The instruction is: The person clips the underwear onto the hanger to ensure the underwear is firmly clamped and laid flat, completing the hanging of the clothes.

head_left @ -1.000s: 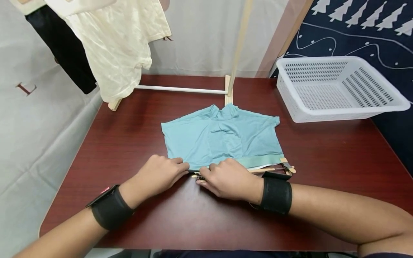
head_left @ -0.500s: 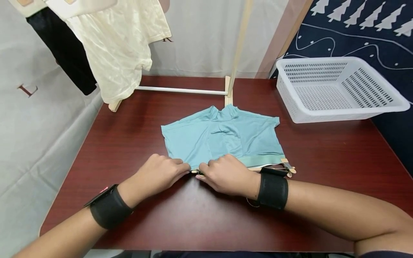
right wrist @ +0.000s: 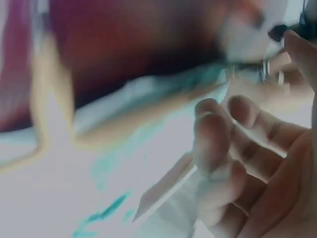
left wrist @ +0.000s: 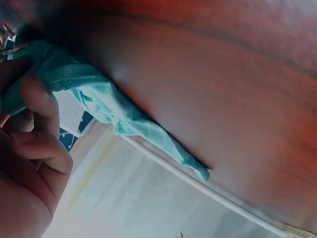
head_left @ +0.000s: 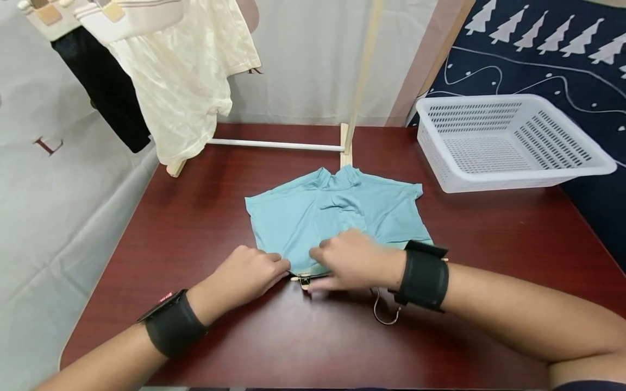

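Note:
A light blue short-sleeved shirt (head_left: 298,217) lies flat on the table, its collar away from me. My left hand (head_left: 254,274) pinches the left corner of its hem; the left wrist view shows the blue cloth (left wrist: 106,96) at the fingertips. A clip (head_left: 305,282) of a wooden hanger sits at the hem just right of those fingers. My right hand (head_left: 354,260), blurred, hovers over the hem beside this clip, thumb and fingers apart. Below it the hanger's metal hook (head_left: 386,323) points toward me. In the right wrist view the wooden hanger bar (right wrist: 143,114) runs along the cloth.
A white perforated basket (head_left: 513,176) stands at the back right of the table (head_left: 235,347). Behind the shirt is a wooden rack with a white lower bar (head_left: 274,144). Cream clothing (head_left: 171,92) and a black garment (head_left: 105,87) hang at the back left.
My right hand has let go of the clip, its thumb and fingers spreading as it moves slightly right. The hanger hook has come into view below it. My left hand keeps its pinch.

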A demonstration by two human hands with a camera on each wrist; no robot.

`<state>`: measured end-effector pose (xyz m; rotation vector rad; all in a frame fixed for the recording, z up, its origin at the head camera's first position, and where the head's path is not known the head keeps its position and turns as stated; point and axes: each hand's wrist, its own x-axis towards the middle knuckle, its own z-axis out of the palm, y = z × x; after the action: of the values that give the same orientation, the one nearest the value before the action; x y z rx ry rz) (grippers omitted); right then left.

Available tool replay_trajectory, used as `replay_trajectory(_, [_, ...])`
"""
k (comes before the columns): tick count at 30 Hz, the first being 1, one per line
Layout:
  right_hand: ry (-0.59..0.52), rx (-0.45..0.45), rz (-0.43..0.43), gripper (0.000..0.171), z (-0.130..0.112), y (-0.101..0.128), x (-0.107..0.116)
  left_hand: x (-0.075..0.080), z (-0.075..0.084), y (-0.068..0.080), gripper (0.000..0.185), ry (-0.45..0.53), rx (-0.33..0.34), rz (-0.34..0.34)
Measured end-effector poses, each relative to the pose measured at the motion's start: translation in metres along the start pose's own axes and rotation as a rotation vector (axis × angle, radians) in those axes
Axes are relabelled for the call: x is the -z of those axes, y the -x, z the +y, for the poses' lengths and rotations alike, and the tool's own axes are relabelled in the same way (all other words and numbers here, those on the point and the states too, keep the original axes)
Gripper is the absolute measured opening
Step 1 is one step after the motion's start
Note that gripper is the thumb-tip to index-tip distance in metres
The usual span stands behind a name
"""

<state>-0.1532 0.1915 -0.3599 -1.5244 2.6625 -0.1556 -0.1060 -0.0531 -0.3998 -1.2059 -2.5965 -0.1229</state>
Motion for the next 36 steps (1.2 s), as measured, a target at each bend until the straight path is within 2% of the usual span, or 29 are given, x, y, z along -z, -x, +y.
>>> replay_trajectory(3, [-0.08,-0.12,0.078,0.036,0.036,-0.009,0.025,-0.003,0.003,0.003,0.024,-0.06,-0.017,0.012])
replay_trajectory(6, [-0.183,-0.316,0.225,0.028,0.083,-0.02,0.062,-0.005,0.008,0.004,0.015,-0.144,-0.03,0.026])
replay_trajectory(8, [-0.26,-0.466,0.297,0.028,0.112,-0.028,0.089,-0.007,0.014,0.003,0.021,-0.19,-0.043,0.037])
replay_trajectory(10, [-0.35,-0.578,0.349,0.038,0.137,-0.036,0.113,-0.009,0.02,0.0,0.033,-0.221,-0.059,0.043])
replay_trajectory(14, [-0.506,-0.723,0.347,0.07,0.166,-0.052,0.143,-0.016,0.033,-0.007,0.035,-0.245,-0.078,0.084])
replay_trajectory(17, [-0.603,-0.727,0.361,0.082,0.177,-0.064,0.151,-0.021,0.042,-0.013,0.02,-0.243,-0.071,0.12])
replay_trajectory(19, [-0.677,-0.705,0.392,0.08,0.183,-0.071,0.154,-0.022,0.047,-0.017,0.013,-0.246,-0.071,0.131])
replay_trajectory(22, [-0.749,-0.647,0.437,0.06,0.19,-0.076,0.158,-0.023,0.052,-0.024,0.015,-0.271,-0.09,0.134])
replay_trajectory(26, [-0.725,-0.566,0.466,0.029,0.199,-0.075,0.163,-0.02,0.053,-0.035,0.02,-0.317,-0.122,0.121])
replay_trajectory(28, [-0.697,-0.543,0.467,0.024,0.203,-0.073,0.165,-0.016,0.051,-0.04,0.021,-0.325,-0.132,0.096])
replay_trajectory(32, [-0.701,-0.541,0.466,0.026,0.207,-0.07,0.167,-0.003,0.04,-0.044,0.023,-0.283,-0.148,0.032])
replay_trajectory(36, [-0.706,-0.562,0.458,0.026,0.208,-0.071,0.165,0.014,0.017,-0.045,0.022,-0.203,-0.157,0.059])
